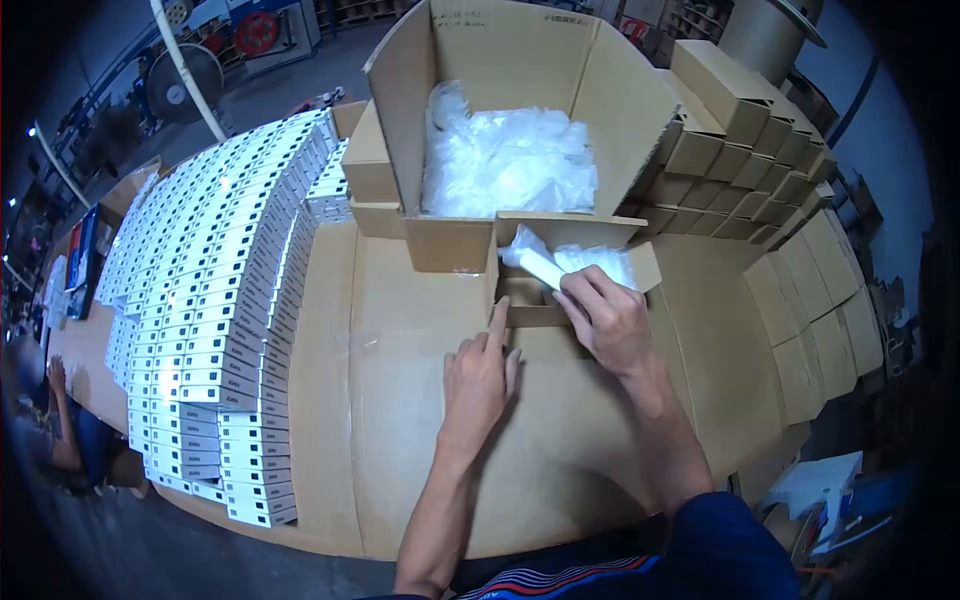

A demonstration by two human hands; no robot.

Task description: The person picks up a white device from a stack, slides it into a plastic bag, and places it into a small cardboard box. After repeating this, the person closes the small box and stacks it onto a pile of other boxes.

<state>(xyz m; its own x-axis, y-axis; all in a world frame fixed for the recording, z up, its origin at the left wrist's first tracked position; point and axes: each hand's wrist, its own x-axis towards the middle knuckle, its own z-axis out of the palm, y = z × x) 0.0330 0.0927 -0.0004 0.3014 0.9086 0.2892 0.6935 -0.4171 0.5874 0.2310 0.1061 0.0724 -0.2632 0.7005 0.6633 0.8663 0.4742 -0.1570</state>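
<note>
My right hand (610, 318) pinches a slim white item (541, 268) with clear plastic wrap at its far end, and holds it tilted over a small cardboard box (540, 317). The small box stands with its flaps raised, and bagged white pieces (597, 262) lie in its right part. My left hand (480, 376) holds nothing. Its index finger points forward to the box's near left corner, and the thumb stands apart. Directly behind is a larger open carton (520, 65) with a heap of clear plastic bags (510, 160) inside.
On the left, many small white boxes (200, 330) are stacked in rows. Folded cardboard boxes (735, 150) are piled at the back right, with more cartons (820, 320) along the right edge. Brown cardboard (400, 430) covers the table. Another person's arm (65, 420) shows far left.
</note>
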